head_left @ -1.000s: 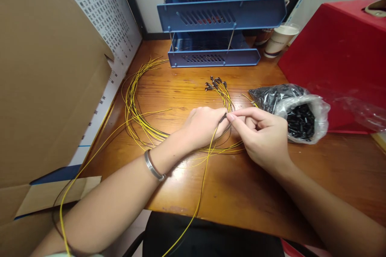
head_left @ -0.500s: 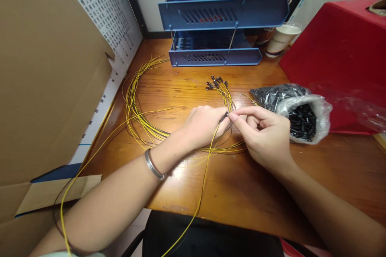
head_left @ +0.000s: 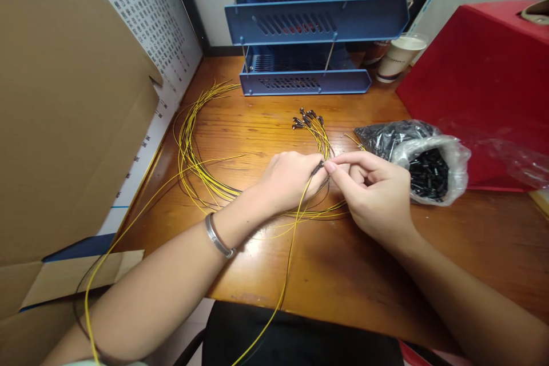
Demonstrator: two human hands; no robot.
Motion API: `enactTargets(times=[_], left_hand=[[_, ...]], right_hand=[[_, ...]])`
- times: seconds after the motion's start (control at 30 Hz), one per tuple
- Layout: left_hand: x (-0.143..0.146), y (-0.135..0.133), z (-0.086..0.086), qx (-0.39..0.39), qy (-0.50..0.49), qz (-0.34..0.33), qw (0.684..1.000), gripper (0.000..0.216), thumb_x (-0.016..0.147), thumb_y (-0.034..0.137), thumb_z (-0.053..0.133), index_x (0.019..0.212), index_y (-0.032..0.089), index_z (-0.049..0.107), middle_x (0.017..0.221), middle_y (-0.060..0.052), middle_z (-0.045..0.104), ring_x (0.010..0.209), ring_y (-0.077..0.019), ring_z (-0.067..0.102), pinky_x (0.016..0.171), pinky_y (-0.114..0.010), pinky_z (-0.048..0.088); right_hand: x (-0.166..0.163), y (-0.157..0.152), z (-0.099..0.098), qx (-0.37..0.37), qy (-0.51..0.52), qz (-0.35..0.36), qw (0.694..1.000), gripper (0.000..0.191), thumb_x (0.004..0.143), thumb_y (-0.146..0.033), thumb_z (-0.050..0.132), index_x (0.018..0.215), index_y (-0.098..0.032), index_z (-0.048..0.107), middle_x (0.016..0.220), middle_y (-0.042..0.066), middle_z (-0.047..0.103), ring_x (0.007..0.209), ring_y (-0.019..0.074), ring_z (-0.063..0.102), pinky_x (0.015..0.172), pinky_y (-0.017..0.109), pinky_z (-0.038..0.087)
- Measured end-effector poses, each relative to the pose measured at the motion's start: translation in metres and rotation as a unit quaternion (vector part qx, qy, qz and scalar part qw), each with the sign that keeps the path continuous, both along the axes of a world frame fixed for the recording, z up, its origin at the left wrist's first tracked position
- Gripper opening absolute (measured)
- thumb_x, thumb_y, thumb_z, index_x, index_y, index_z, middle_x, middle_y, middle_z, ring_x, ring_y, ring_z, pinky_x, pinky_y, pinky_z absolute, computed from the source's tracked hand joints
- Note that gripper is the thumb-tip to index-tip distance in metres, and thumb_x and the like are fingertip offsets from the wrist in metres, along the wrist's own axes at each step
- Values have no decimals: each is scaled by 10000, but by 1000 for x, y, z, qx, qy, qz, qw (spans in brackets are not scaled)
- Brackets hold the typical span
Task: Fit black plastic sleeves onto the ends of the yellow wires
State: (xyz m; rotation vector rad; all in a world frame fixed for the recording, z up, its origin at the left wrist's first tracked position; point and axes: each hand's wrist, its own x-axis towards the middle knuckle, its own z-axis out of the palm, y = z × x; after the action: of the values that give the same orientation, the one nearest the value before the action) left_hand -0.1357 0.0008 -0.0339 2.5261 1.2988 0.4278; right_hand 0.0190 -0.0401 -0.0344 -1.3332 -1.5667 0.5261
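My left hand [head_left: 289,180], back upward and a silver bracelet at its wrist, is closed with its thumb side against a small black connector [head_left: 316,169]. A yellow wire [head_left: 293,240] runs from that connector down over the table edge. From the right, my right hand [head_left: 377,191] pinches the connector's tip between thumb and index finger. Just beyond my hands lies a bunch of black connector ends [head_left: 307,119] on yellow wires. The coiled yellow and black wires [head_left: 187,137] curve across the table to the left and pass under my left hand.
An open plastic bag [head_left: 457,177] of small black parts lies right of my hands. Behind stand a blue two-tier tray rack [head_left: 317,20], a paper cup [head_left: 398,60] and a red box [head_left: 476,86]. Cardboard [head_left: 64,97] borders the left side; a black chair [head_left: 300,337] is below.
Both hands keep nearly the same pose on the connector. The view has shifted very slightly.
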Motion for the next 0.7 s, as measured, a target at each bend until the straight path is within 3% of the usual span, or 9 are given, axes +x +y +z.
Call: enactTargets(times=[0.53,0.7], left_hand=[[1,0,-1,18,-19,39,999,447,944,422,454,723,157,737,649,-96,718,530,-177,577,565,-290,310],[1,0,-2,16,-19,34,999,433,956,417,442,760,160,729,672,-87,719,556,-180,598,572,-287,321]], right_hand=[[3,-1,-1,2,-15,9,1000,122,848,-229,679,827,-137,757,470,-101,298,449,70,294,475,239,286],[2,-1,-1,-3,-20,4,1000,120,847,-230,674,809,-143,748,463,-101,301,443,70,296,472,237,292]])
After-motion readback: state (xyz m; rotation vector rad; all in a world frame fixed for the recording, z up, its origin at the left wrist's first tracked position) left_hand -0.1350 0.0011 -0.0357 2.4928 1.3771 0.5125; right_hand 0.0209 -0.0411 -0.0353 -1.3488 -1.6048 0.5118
